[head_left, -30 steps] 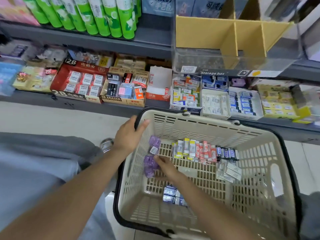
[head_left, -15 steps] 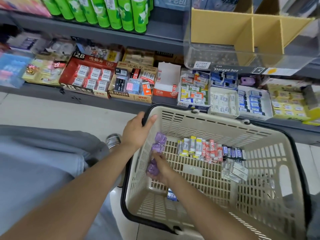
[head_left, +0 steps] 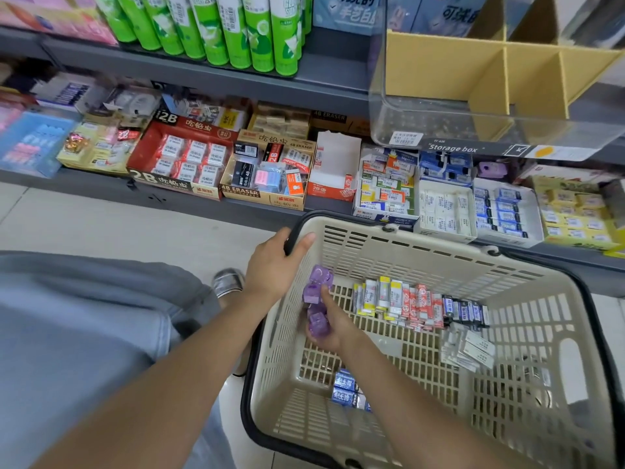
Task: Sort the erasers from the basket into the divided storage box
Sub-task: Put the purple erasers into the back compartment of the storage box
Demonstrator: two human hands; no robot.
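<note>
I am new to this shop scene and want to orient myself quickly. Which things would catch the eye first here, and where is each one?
The beige basket fills the lower right. Inside it, near its left wall, the right hand gathers purple erasers, while the left hand grips the basket's rim. At the upper right, on the shelf, stands the clear storage box with empty yellow dividers.

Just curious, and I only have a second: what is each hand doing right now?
Left hand: closed on the rim of the basket.
Right hand: closed around a few purple erasers, inside the basket.
</note>
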